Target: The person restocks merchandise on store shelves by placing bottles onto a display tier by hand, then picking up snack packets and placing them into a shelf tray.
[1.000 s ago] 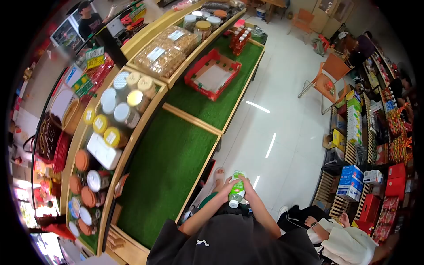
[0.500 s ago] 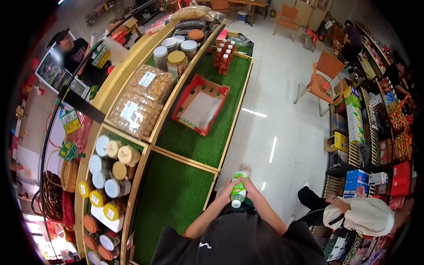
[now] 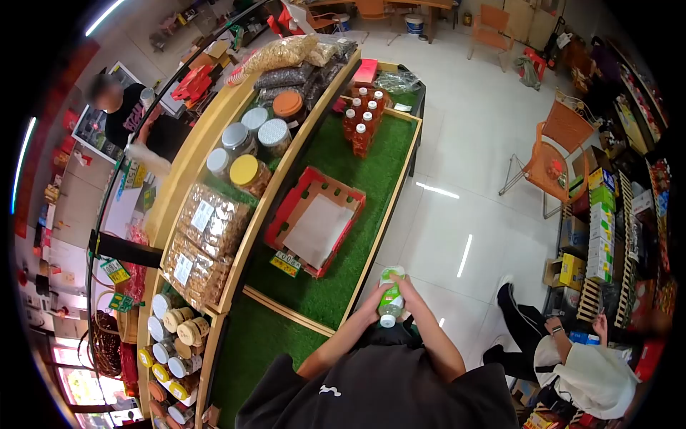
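A bottle with a green and white label and a white cap is held between my two hands in front of my body, its cap pointing toward me. My left hand is closed round its left side. On its right side, my right hand is wrapped round it too. Beside my hands to the left is the green-covered shelf, with a red cardboard tray and a price tag at the tray's near corner. Several bottles of reddish drink stand farther along the shelf.
An upper shelf holds jars and bagged goods. On the right, a person in a white top is by the stocked shelves. An orange chair stands on the tiled floor. Another person is behind the counter.
I have moved forward along the shelf, so the red tray and drink bottles appear closer. Both hands still hold the bottle. The person in white has shifted lower in view.
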`<action>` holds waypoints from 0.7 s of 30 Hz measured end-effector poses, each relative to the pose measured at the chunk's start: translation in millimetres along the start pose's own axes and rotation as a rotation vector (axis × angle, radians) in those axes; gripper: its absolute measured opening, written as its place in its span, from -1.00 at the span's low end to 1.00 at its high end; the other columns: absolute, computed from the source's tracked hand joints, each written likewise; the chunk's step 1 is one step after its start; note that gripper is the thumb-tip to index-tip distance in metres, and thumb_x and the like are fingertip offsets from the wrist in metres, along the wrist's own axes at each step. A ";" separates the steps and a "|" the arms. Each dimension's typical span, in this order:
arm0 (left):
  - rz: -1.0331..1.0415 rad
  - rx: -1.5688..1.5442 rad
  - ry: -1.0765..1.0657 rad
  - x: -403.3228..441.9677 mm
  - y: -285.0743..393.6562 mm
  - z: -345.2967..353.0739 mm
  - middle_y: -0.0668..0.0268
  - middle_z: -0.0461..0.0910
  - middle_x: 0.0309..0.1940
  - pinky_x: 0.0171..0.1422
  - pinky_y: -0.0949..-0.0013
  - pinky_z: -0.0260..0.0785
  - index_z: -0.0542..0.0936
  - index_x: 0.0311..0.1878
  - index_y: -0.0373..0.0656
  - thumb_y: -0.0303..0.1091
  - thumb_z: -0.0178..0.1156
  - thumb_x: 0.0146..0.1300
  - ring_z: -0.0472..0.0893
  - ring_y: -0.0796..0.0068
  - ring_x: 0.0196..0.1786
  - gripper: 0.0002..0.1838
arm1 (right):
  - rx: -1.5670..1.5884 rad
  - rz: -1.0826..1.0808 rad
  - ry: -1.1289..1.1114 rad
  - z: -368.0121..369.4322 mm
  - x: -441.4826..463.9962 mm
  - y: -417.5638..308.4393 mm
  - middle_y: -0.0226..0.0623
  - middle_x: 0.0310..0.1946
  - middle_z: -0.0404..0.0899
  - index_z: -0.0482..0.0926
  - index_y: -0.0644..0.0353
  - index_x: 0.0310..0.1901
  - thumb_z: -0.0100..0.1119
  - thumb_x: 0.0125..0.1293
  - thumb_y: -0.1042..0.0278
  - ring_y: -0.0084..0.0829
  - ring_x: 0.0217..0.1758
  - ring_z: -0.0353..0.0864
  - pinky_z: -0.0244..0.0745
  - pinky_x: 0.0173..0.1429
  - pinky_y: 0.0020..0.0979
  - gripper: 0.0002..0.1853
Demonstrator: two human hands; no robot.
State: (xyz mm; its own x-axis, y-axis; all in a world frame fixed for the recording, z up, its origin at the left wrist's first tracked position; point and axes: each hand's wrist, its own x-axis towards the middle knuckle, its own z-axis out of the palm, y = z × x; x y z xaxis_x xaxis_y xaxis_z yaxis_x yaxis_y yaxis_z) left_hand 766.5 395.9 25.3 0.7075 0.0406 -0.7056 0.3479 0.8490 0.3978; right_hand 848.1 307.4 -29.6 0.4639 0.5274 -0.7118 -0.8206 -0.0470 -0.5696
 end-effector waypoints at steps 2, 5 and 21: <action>-0.029 -0.035 -0.045 27.9 14.8 12.0 0.23 0.51 -0.19 -0.14 0.25 0.51 0.24 0.15 -0.05 -0.23 0.10 0.19 0.59 0.33 -0.20 -0.53 | -0.034 -0.040 -0.007 -8.5 21.3 -26.9 0.00 -0.01 0.34 0.05 0.29 0.21 0.15 0.14 0.08 -0.22 -0.09 0.49 0.52 -0.15 -0.29 -0.27; -0.008 0.040 0.008 55.4 39.3 43.3 0.24 0.53 -0.22 -0.14 0.27 0.50 0.30 0.12 -0.08 -0.21 0.09 0.19 0.59 0.35 -0.20 -0.56 | -0.002 -0.071 0.037 -6.9 30.2 -72.4 -0.04 -0.05 0.37 0.09 0.29 0.17 0.12 0.14 0.13 -0.24 -0.11 0.50 0.52 -0.16 -0.30 -0.34; 0.048 -0.248 0.076 230.7 230.9 55.0 0.23 0.52 -0.21 -0.08 0.23 0.46 0.38 0.04 -0.11 -0.08 0.03 0.15 0.56 0.32 -0.15 -0.57 | -0.443 -0.169 -0.096 67.0 214.2 -244.8 0.06 0.30 0.03 -0.19 0.48 0.32 -0.01 0.24 0.03 -0.26 0.36 0.08 0.03 0.34 -0.43 -0.14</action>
State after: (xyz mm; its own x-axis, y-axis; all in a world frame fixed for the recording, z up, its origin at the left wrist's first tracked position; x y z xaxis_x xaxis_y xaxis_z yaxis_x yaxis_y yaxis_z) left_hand 1043.8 572.3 -13.4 0.6678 0.1154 -0.7353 0.1468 0.9481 0.2822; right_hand 1126.0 488.7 -15.1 0.5282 0.6336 -0.5652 -0.5059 -0.2998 -0.8088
